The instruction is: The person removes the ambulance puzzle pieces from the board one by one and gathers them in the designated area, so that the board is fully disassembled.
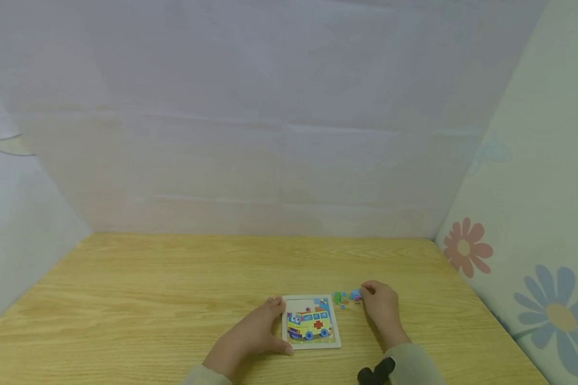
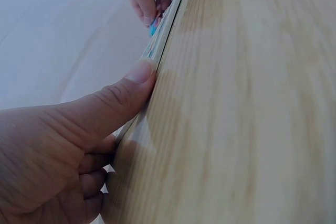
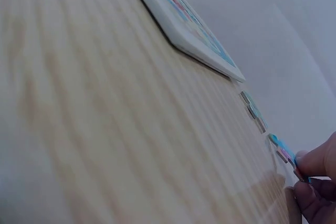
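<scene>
A square jigsaw puzzle (image 1: 311, 322) in a pale frame lies on the table, showing a yellow ambulance with a red cross. Its upper left part is bare backing. My left hand (image 1: 257, 331) grips the frame's left side, thumb at the near corner and fingers at the far one. To the right of the frame, my right hand (image 1: 381, 307) pinches a blue puzzle piece (image 3: 283, 149) with some pink on it, between thumb and fingers. Beside that piece lies a green puzzle piece (image 1: 339, 298), close to the frame's right edge.
The wooden table (image 1: 173, 278) runs back to a pale draped sheet (image 1: 279, 160). At the right stands a side panel with printed flowers (image 1: 561, 316). A black device (image 1: 377, 371) sits at the right wrist.
</scene>
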The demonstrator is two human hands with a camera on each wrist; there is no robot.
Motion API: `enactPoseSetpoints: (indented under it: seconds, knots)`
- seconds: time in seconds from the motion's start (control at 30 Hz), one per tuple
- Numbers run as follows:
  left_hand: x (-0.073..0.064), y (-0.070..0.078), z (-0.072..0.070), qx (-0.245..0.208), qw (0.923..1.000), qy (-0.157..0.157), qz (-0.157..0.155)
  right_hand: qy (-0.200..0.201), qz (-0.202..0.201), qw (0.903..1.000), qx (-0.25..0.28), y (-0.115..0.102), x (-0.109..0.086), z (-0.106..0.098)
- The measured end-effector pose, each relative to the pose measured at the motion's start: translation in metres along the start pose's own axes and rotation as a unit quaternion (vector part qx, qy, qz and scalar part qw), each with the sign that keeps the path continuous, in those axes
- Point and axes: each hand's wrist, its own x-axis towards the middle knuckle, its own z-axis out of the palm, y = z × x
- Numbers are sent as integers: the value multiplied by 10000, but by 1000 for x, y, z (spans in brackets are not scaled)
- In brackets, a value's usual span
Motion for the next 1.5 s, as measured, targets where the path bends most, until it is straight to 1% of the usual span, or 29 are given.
enactPoseSetpoints:
  seconds: [0.3, 0.4, 0.53, 0.67, 0.77, 0.87, 0.93, 1.0, 1.1, 1.23, 1.5]
  knots:
    - [0, 0, -1, 16, 10000, -16, -4, -23, 130, 9999, 10, 4, 3, 3]
    - [0, 0, -1, 25, 10000, -10, -4, 7, 71, 10000, 35, 4, 3, 2]
    - [0, 0, 0, 37, 10000, -7, 11, 312, -122, 9992, 212, 3, 1, 1]
    - [0, 0, 0, 61, 10000, -2, 30, 666, -358, 9957, 526, 0, 1, 0]
    - [0, 0, -1, 64, 10000, -3, 32, 732, -419, 9921, 928, -4, -1, -1]
    - [0, 0, -1, 50, 10000, -3, 36, 616, -328, 9871, 1438, -8, -3, 0]
    - [0, 0, -1, 36, 10000, -1, 41, 470, -278, 9829, 1759, -12, -4, 1]
    - [0, 0, -1, 35, 10000, 2, 46, 324, -269, 9801, 1942, -16, -6, 2]
    - [0, -1, 0, 24, 10000, 3, 56, 129, -247, 9779, 2074, -23, -9, 4]
    - [0, -1, 0, 27, 10000, 3, 57, -190, -189, 9796, 1992, -31, -12, 9]
    - [0, 0, -1, 54, 10000, 22, 43, -728, -564, 9835, 1559, -39, -16, 17]
